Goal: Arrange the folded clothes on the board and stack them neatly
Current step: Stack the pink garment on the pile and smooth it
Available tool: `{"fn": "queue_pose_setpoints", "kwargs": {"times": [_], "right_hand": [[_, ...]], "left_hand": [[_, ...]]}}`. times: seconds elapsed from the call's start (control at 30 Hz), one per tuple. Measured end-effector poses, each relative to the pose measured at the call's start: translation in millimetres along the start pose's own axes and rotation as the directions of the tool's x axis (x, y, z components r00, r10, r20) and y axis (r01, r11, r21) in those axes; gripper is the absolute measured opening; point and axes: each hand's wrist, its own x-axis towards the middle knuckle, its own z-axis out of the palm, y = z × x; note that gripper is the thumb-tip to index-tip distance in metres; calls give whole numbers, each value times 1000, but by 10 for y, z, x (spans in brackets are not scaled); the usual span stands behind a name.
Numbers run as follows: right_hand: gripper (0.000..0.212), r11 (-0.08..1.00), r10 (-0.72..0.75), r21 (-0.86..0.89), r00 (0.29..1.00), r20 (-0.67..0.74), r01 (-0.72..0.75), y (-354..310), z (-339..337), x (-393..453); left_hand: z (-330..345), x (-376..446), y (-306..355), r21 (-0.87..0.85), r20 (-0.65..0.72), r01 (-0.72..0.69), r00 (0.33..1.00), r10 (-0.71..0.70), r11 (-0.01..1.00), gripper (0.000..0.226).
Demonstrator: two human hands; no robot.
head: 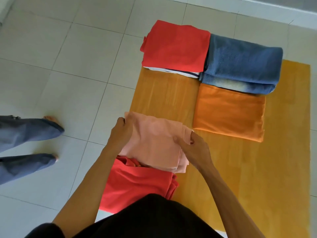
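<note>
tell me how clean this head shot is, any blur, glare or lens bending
Head view: soft and slightly smeared all over, with the pink folded cloth and both hands, left and right, showing little fine detail; wide-angle bending curves the tile floor grout lines; lighting is even and diffuse, only faint shadows under the blue towel; no hard glare on the yellow board.

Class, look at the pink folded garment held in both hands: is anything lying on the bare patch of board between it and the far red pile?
Nothing visible does. The pink folded garment, gripped by the left hand and right hand, faces bare wooden board up to the red pile. The orange folded garment lies off to the right.
</note>
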Motion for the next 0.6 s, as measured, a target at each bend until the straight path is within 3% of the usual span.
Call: {"fn": "queue_pose_setpoints", "kwargs": {"times": [0.1,0.2,0.37,0.5,0.6], "right_hand": [[43,950,-4,312,1000,8,1,-47,36,11],[45,890,32,456,999,-10,-24,-78,48,67],[43,866,66,495,998,20,-67,-143,-107,153],[44,777,62,589,959,276,-220,-222,-261,180],[46,783,63,578,954,293,-230,-309,-342,207]], "left_hand": [[-47,106,29,-97,132,102,987,-89,990,76],[-122,177,18,-188,295,131,953,-72,973,97],[-199,218,98,-417,437,151,898,52,896,50],[-201,209,90,-471,514,184,852,99,863,43],[-202,232,131,-478,522,159,842,134,864,44]]}}
